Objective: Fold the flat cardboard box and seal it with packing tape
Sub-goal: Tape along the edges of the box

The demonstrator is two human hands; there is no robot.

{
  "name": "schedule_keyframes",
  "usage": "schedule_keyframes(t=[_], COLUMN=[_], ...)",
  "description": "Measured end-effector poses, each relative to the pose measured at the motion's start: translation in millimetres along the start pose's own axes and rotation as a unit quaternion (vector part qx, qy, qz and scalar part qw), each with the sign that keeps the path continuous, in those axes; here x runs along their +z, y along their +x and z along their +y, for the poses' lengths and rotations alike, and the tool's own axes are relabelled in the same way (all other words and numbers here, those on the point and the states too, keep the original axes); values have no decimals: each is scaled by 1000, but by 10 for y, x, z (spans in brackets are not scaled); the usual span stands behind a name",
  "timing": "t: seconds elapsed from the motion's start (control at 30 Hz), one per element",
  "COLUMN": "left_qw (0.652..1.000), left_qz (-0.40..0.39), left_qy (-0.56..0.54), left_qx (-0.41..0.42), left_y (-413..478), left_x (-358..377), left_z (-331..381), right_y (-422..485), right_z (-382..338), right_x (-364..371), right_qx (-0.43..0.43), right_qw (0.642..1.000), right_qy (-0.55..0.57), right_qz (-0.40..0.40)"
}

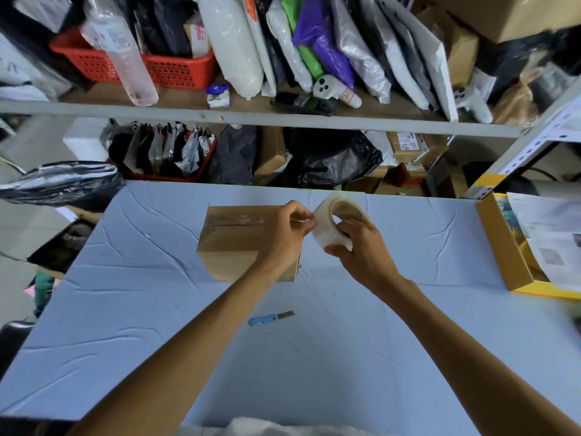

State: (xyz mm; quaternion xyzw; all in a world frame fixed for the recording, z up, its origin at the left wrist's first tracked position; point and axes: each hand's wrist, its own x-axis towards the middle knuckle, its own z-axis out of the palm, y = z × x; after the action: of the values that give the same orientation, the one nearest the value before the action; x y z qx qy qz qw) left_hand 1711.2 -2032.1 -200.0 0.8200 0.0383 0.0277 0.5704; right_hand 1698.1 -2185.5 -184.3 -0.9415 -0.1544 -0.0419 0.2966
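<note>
Count: one brown cardboard box (231,243), one roll of clear packing tape (330,220), one blue-handled utility knife (271,318), two hands.

The box was folded up and closed. A strip of glossy clear tape ran along its top seam. It stood on the far middle of the table, with its right part hidden behind the left hand (283,236).

Left hand: thumb and fingers pinched the free end of the tape, just left of the roll. Right hand (366,248): fingers curled round the roll, held above the table just right of the box.

The knife lay near the person, well apart from the box.

Surface: a creased pale blue cloth (125,309) covered the table. Behind it stood a grey metal shelf (251,117) crowded with bagged parcels and a red plastic basket (176,70).
</note>
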Motion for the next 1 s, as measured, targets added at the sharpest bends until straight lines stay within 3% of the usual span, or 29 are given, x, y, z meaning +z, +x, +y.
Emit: schedule_keyframes(t=[0.17,0.27,0.37,0.43,0.53,0.63,0.87,1.0], left_qw=[996,995,996,997,997,996,995,997], left_qz=[-29,-61,-35,-9,-10,-33,-71,-77], left_qy=[18,-4,-14,2,56,81,-42,-5], left_qx=[79,85,79,74,60,19,-52,-32], left_y=[30,28,49,63,62,99,292,401], left_x=[-50,-60,-69,-91,-96,-80,-178,-265], left_z=[-43,-11,-11,4,22,9,169,252], right_y=[-41,-44,-64,-42,45,-15,-153,-138], right_z=[-33,-19,-29,3,131,203,114,140], right_x=[-18,-35,-41,-25,-31,-2,-19,-87], right_qx=[3,8,13,61,204,214,222,229], right_qw=[1000,1000,999,995,969,963,931,910], right_qy=[8,17,28,57,71,67,280,336], right_qz=[4,-6,-23,-54,-118,-152,-80,-85])
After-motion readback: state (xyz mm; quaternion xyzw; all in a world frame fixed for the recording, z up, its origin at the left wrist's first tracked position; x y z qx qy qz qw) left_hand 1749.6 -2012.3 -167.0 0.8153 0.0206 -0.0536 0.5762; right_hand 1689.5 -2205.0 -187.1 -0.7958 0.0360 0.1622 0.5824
